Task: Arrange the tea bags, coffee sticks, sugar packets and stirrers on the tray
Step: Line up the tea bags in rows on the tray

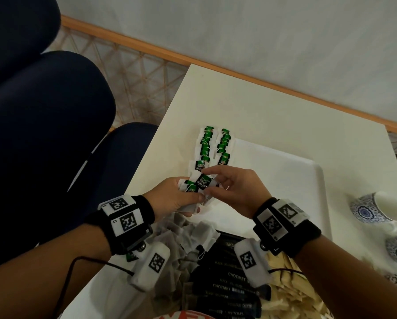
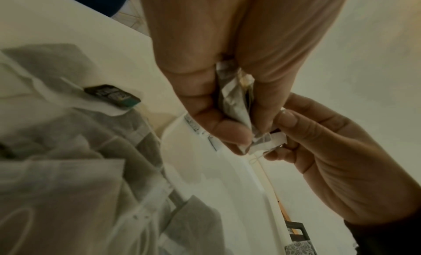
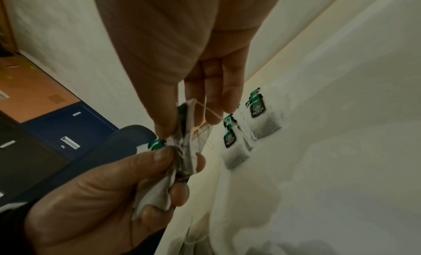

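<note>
1. Head view: a bunch of tea bags (image 1: 194, 192) is gripped in the left hand (image 1: 169, 199), fingers and thumb curled round it, held above the near left corner of the white tray (image 1: 285, 171).
2. One tea bag (image 1: 203, 182) at the top of the bunch is pinched by the right hand (image 1: 236, 192) between thumb and fingertips; its dark tag faces up.
3. Both grips are thus clamped on tea bags, and the two hands are touching at the bunch.
4. Just beyond the two grips, two rows of tea bags (image 1: 213, 148) with green tags are laid overlapping along the left edge of the tray.
5. Below the wrists, nearer the person, a loose pile of tea bags (image 1: 183, 240) is seen, with dark coffee sticks (image 1: 229, 286) to its right and pale stirrers (image 1: 292, 293) further right.
6. To the right of the right grip, patterned blue and white cups (image 1: 377, 208) are set on the tabletop (image 1: 262, 107).
7. Right wrist view: a string (image 3: 210, 111) is stretched from the pinched bag past the fingertips (image 3: 227, 100).
8. Left wrist view: crumpled bag paper (image 2: 234, 100) is pressed between the left thumb and fingers.
</note>
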### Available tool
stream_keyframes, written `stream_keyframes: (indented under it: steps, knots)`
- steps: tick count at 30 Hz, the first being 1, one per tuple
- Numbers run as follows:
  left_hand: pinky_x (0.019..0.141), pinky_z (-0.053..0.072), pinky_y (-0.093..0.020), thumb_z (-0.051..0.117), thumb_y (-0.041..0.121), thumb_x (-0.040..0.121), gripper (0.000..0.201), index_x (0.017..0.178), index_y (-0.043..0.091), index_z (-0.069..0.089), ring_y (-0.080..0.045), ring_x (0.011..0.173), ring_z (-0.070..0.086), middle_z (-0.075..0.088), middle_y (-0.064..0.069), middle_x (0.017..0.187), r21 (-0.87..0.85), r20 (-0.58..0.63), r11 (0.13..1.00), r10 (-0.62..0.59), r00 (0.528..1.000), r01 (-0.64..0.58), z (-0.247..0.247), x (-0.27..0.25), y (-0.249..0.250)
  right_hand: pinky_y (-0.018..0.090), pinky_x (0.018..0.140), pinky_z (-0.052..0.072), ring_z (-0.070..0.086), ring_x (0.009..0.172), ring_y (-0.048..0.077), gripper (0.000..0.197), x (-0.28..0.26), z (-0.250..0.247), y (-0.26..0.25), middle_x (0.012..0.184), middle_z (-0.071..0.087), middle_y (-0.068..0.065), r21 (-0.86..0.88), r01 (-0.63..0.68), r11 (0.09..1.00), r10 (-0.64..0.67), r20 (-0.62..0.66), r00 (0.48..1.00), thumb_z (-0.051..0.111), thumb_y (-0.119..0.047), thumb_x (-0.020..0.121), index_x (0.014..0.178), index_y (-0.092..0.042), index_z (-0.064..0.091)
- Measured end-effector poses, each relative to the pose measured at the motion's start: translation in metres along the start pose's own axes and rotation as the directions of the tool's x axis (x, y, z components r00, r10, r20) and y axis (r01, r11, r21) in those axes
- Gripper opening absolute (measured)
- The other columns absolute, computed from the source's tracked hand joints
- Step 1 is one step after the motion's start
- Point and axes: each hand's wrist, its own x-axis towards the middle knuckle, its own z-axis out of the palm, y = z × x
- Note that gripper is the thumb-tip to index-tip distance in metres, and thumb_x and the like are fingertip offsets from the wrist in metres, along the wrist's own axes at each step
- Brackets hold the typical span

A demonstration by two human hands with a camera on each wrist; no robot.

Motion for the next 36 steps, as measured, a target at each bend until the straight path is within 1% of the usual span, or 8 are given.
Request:
stream_keyframes:
  steps: [4, 10, 13, 17, 21, 26, 30, 36]
  knots:
    - [0.067, 0.053, -0.033, 0.071, 0.01, 0.082, 0.014, 0.095, 0.009, 0.067, -0.021, 0.072, 0.065, 0.069, -0.01, 0.081, 0.019, 0.016, 1.0, -0.003, 1.0, 0.003, 0.0, 0.001, -0.001, 0.029, 0.071, 0.051, 0.058, 0.073, 0.002, 0.017, 0.001, 0.004, -0.002, 0.085, 0.063, -0.018, -0.051, 0.038, 0.998, -0.039, -0.014, 0.999, 0.073, -0.033, 0.076, 0.083, -0.04, 0.06]
    - [0.054, 0.049, -0.023, 0.071, 0.005, 0.082, 0.013, 0.094, 0.004, 0.066, -0.015, 0.064, 0.061, 0.066, -0.005, 0.074, 0.097, 0.021, 0.995, 0.003, 1.0, -0.006, 0.001, -0.001, -0.002, 0.029, 0.07, 0.052, 0.06, 0.079, 0.003, 0.011, 0.002, 0.002, -0.005, 0.086, 0.06, -0.017, 0.0, 0.083, 0.997, -0.083, -0.021, 0.996, 0.073, -0.033, 0.079, 0.075, -0.037, 0.064]
    - [0.054, 0.051, -0.028, 0.073, 0.007, 0.081, 0.009, 0.086, 0.007, 0.066, -0.018, 0.061, 0.058, 0.064, -0.009, 0.073, 0.114, 0.008, 0.993, -0.024, 1.0, 0.023, -0.003, -0.003, -0.006, 0.02, 0.067, 0.05, 0.061, 0.072, 0.003, 0.012, 0.003, -0.002, -0.009, 0.081, 0.067, -0.015, 0.162, 0.059, 0.985, -0.042, -0.111, 0.993, 0.074, -0.027, 0.08, 0.074, -0.032, 0.065]
    - [0.058, 0.054, -0.031, 0.069, 0.007, 0.085, 0.015, 0.097, 0.0, 0.066, -0.027, 0.069, 0.054, 0.063, -0.017, 0.081, 0.06, -0.014, 0.997, -0.038, 0.999, 0.039, -0.009, -0.003, -0.011, 0.022, 0.05, 0.049, 0.059, 0.058, 0.01, 0.012, 0.01, -0.017, -0.006, 0.066, 0.069, -0.007, 0.495, -0.022, 0.869, 0.137, -0.199, 0.97, 0.068, -0.01, 0.085, 0.079, -0.021, 0.066]
    - [0.054, 0.05, -0.027, 0.063, 0.006, 0.089, 0.011, 0.096, -0.001, 0.066, -0.022, 0.067, 0.058, 0.067, -0.015, 0.083, 0.013, -0.1, 1.0, -0.018, 0.995, 0.02, -0.02, -0.001, -0.009, 0.021, 0.051, 0.052, 0.06, 0.058, 0.007, 0.019, 0.016, -0.026, 0.014, 0.065, 0.068, -0.007, 0.322, -0.105, 0.941, 0.178, -0.206, 0.962, 0.065, -0.008, 0.086, 0.082, -0.026, 0.069]
    - [0.063, 0.055, -0.032, 0.064, 0.005, 0.088, 0.006, 0.085, 0.0, 0.066, -0.02, 0.064, 0.06, 0.066, -0.011, 0.074, -0.015, -0.207, 1.0, 0.018, 0.978, -0.022, -0.03, 0.006, 0.001, 0.007, 0.065, 0.044, 0.059, 0.061, -0.006, 0.014, 0.024, -0.021, 0.034, 0.068, 0.065, -0.017, -0.011, -0.142, 0.99, 0.142, -0.047, 0.989, 0.065, -0.016, 0.086, 0.088, -0.029, 0.07]
    - [0.068, 0.057, -0.033, 0.063, 0.003, 0.088, 0.005, 0.086, 0.0, 0.066, -0.023, 0.071, 0.062, 0.066, -0.015, 0.08, -0.004, -0.245, 0.999, 0.043, 0.969, -0.045, -0.033, 0.011, 0.007, 0.023, 0.077, 0.05, 0.064, 0.077, 0.006, 0.014, 0.037, -0.014, 0.042, 0.08, 0.07, -0.009, -0.113, -0.177, 0.978, 0.18, 0.02, 0.983, 0.062, -0.018, 0.088, 0.096, -0.026, 0.07]
    - [0.076, 0.056, -0.038, 0.061, 0.002, 0.088, 0.009, 0.094, -0.003, 0.067, -0.026, 0.079, 0.06, 0.066, -0.019, 0.089, 0.017, -0.216, 0.999, 0.054, 0.975, -0.052, -0.03, 0.017, 0.011, 0.026, 0.07, 0.048, 0.061, 0.075, 0.015, 0.012, 0.053, -0.014, 0.048, 0.08, 0.07, 0.0, -0.104, -0.225, 0.969, 0.222, -0.043, 0.974, 0.061, -0.019, 0.089, 0.095, -0.024, 0.07]
